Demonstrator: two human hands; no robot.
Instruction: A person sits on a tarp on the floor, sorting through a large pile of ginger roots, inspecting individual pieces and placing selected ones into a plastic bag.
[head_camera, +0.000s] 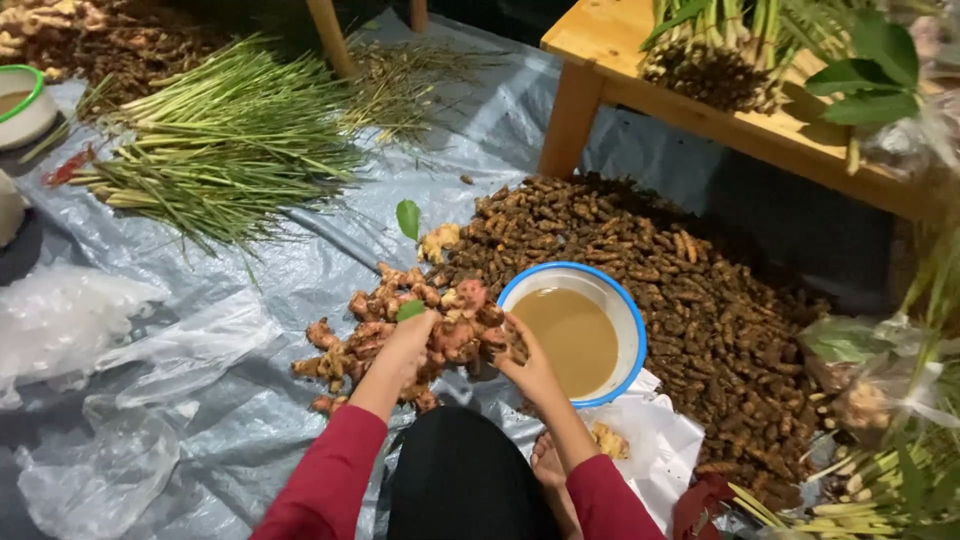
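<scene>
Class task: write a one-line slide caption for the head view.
Both hands, left hand and right hand, grip pinkish rhizomes beside a blue-rimmed bowl.

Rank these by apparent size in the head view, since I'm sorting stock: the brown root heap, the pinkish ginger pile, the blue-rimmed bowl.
1. Brown root heap, clearly largest.
2. Ginger pile and bowl look about alike; hands cover part of the pile, so I won't rank them.

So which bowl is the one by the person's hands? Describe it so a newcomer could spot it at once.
Start at the big dark pile of small brown roots under the wooden bench. At its near left edge, beside the right hand, sits the blue-rimmed white bowl of murky tan water. The other bowl, far left, has a green rim.
</scene>
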